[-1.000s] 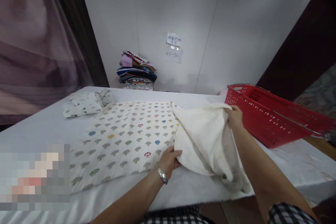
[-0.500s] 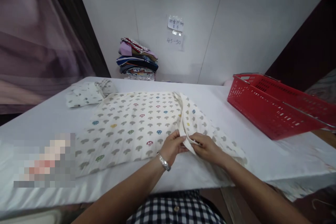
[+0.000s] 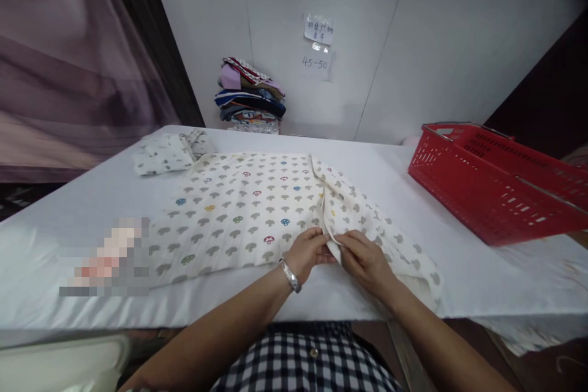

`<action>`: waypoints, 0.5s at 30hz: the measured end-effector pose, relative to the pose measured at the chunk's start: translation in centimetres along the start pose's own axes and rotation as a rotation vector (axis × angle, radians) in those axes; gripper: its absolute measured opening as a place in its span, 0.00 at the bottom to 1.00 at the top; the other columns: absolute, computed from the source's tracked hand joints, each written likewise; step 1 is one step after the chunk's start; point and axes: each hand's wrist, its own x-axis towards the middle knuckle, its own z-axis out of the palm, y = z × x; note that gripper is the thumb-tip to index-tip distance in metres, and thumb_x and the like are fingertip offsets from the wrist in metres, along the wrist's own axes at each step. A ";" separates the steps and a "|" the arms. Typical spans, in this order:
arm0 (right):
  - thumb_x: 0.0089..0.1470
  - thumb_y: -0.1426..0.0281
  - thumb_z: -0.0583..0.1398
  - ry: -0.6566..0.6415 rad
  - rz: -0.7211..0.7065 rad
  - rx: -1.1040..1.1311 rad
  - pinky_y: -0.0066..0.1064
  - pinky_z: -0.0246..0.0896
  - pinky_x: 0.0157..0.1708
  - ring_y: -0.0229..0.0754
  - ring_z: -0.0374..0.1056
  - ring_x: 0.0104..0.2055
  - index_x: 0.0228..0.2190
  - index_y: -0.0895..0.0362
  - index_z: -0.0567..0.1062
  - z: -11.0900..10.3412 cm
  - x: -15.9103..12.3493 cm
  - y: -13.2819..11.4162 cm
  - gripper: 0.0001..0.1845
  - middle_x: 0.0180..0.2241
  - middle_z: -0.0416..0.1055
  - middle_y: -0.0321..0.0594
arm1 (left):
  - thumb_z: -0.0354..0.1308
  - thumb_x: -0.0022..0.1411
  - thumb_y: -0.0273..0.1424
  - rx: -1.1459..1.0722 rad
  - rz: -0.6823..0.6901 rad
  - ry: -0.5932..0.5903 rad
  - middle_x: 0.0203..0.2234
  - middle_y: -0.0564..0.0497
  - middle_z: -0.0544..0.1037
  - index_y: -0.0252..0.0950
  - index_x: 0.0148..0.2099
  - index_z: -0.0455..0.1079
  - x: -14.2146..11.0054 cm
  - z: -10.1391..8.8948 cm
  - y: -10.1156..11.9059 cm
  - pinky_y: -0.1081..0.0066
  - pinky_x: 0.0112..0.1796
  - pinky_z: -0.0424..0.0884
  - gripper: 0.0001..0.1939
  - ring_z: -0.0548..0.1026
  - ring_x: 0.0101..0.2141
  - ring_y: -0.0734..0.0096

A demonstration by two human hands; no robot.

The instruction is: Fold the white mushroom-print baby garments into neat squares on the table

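Across the middle of the frame, a cream mushroom-print cloth (image 3: 252, 213) lies spread over a white-covered desk (image 3: 372, 159), with a raised, rumpled edge running down just right of centre — to handle it well, I judge, I should keep the layers level at that edge, draw it taut, then smooth it outward without dragging the rest. Below centre, at the edge's near end, my left grip (image 3: 307, 256) pinches the fabric narrowly between thumb and fingers, and my right grip (image 3: 366, 264), just beside it, pinches it too — only thin cloth in each.
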 end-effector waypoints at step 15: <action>0.54 0.67 0.54 -0.045 0.012 -0.285 0.41 0.68 0.37 0.50 0.66 0.43 0.57 0.53 0.54 1.5 -1.1 -1.3 0.29 0.44 0.68 0.49 | 0.63 0.48 0.29 0.021 -0.004 0.040 0.20 0.53 0.71 0.33 0.28 0.63 0.5 0.0 0.1 0.73 0.26 0.71 0.10 0.70 0.20 0.77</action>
